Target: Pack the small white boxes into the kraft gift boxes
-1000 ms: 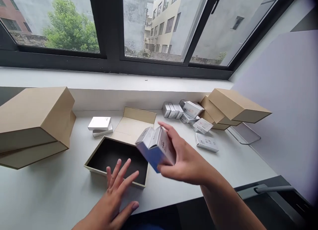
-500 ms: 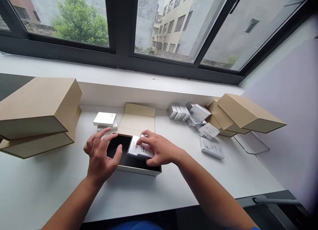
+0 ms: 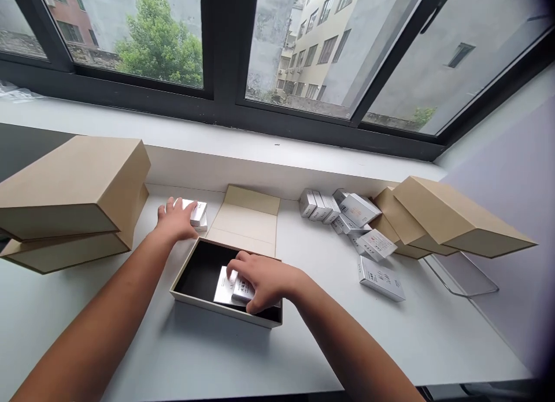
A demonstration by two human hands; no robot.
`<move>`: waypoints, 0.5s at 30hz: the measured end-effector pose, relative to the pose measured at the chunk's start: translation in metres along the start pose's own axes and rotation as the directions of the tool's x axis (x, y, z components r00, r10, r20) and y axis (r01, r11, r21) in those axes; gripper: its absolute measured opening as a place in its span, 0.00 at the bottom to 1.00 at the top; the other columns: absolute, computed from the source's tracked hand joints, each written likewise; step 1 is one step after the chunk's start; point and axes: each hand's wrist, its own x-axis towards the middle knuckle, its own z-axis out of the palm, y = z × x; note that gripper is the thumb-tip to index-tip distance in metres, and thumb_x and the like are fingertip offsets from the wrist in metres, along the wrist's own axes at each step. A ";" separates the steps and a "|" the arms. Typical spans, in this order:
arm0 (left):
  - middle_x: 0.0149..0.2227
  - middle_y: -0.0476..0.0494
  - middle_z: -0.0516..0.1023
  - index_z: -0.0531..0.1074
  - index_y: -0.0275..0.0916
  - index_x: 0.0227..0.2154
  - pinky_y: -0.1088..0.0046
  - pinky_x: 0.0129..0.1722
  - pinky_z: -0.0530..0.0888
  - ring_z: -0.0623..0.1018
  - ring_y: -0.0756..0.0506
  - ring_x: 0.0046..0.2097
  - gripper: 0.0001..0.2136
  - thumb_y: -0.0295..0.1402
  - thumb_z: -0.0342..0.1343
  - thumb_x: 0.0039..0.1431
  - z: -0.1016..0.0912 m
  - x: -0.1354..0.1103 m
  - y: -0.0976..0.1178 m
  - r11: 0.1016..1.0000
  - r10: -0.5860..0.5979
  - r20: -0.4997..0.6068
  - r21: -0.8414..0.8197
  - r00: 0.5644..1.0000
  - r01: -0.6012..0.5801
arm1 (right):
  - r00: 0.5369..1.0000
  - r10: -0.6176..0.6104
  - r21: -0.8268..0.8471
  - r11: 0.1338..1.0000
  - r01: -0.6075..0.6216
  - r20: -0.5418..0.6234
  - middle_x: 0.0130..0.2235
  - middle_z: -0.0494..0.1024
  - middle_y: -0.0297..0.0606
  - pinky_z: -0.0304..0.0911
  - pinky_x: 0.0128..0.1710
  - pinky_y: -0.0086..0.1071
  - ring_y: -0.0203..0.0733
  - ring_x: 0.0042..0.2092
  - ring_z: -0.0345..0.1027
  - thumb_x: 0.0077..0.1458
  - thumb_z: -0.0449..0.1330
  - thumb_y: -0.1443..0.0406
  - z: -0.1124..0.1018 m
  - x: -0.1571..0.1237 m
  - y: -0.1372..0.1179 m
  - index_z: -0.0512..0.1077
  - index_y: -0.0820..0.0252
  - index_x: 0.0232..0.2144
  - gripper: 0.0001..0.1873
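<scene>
In front of me stands an open beige box (image 3: 225,315) with a dark inside, its lid (image 3: 249,220) folded back. My right hand (image 3: 266,277) is inside it, fingers and thumb closed about a small silver carton (image 3: 243,290). Another small white carton (image 3: 222,289) lies in the box beside it, partly covered. My left hand (image 3: 174,220) reaches past the box's far left corner to two stacked small cartons (image 3: 199,212). Its fingers are spread over the left side of the upper one; whether they press on it is not clear.
Several large tan boxes (image 3: 82,170) are stacked at left, and more tan boxes (image 3: 459,217) lean at right on a wire stand (image 3: 463,280). Several small silver cartons (image 3: 358,210) lie piled before them, with one single carton (image 3: 381,279) nearer me. A window sill (image 3: 260,150) runs behind.
My left hand has moved from over the open box to the two stacked cartons. My right hand has lowered a carton into the box. The view has shifted a little.
</scene>
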 end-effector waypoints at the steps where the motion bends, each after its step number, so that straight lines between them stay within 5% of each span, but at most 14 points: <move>1: 0.73 0.25 0.50 0.59 0.41 0.67 0.42 0.68 0.48 0.44 0.22 0.74 0.49 0.35 0.69 0.37 0.002 0.006 -0.003 1.000 0.006 0.015 0.022 1.000 -0.006 | 1.000 -0.004 -0.027 1.000 0.003 -0.006 0.49 0.68 0.39 0.62 0.33 0.31 0.47 0.45 0.69 0.39 0.71 0.60 0.002 0.001 0.002 0.67 0.49 0.59 0.41; 4: 0.71 0.30 0.58 0.59 0.41 0.64 0.48 0.70 0.49 0.46 0.28 0.75 0.46 0.32 0.65 0.36 0.000 0.017 -0.008 0.994 0.076 0.042 0.071 0.996 -0.079 | 1.000 -0.002 -0.102 0.995 -0.001 -0.026 0.50 0.68 0.40 0.64 0.37 0.34 0.50 0.46 0.71 0.38 0.71 0.62 0.006 -0.002 0.004 0.63 0.42 0.65 0.51; 7: 0.60 0.32 0.72 0.62 0.40 0.60 0.56 0.63 0.63 0.64 0.30 0.67 0.41 0.34 0.63 0.35 -0.010 0.021 -0.005 0.984 0.136 0.099 0.101 0.986 -0.146 | 0.996 0.083 -0.136 0.987 -0.085 -0.018 0.47 0.70 0.41 0.64 0.36 0.36 0.52 0.45 0.72 0.39 0.70 0.62 0.007 -0.010 0.002 0.65 0.43 0.64 0.48; 11: 0.49 0.29 0.77 0.67 0.39 0.50 0.53 0.53 0.69 0.74 0.29 0.55 0.32 0.38 0.62 0.36 -0.015 0.023 0.008 0.979 0.111 0.152 0.156 0.982 -0.134 | 0.976 0.195 -0.069 0.977 -0.203 -0.100 0.45 0.73 0.46 0.66 0.41 0.43 0.56 0.46 0.71 0.49 0.68 0.50 0.012 -0.014 0.000 0.72 0.56 0.54 0.32; 15: 0.43 0.32 0.79 0.66 0.39 0.45 0.47 0.55 0.66 0.78 0.31 0.47 0.25 0.37 0.60 0.39 -0.013 0.018 0.016 0.974 0.105 0.172 0.182 0.979 -0.136 | 0.960 0.172 0.039 0.985 -0.168 -0.222 0.44 0.73 0.44 0.65 0.44 0.44 0.53 0.44 0.70 0.57 0.57 0.36 0.026 -0.009 0.003 0.75 0.57 0.40 0.31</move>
